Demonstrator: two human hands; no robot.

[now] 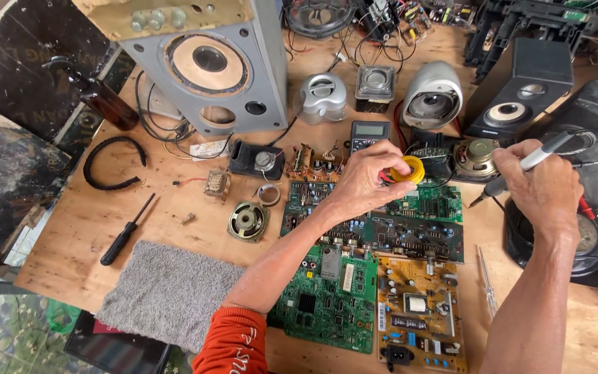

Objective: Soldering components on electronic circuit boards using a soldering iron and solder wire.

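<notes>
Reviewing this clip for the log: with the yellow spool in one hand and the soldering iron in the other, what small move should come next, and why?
Probably bring the soldering iron tip down toward the green circuit board. The right hand holds the iron raised beside the boards, off any joint, while the left hand already holds the yellow spool over the board.

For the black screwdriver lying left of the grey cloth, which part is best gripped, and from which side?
Best taken by the thick black handle, the lower-left end of the black screwdriver, coming straight down from above. It lies flat and diagonal on the wooden table, its thin shaft pointing up-right, with bare wood on both long sides. The grey cloth sits just below, so fingers probably fit best across the handle.
</notes>
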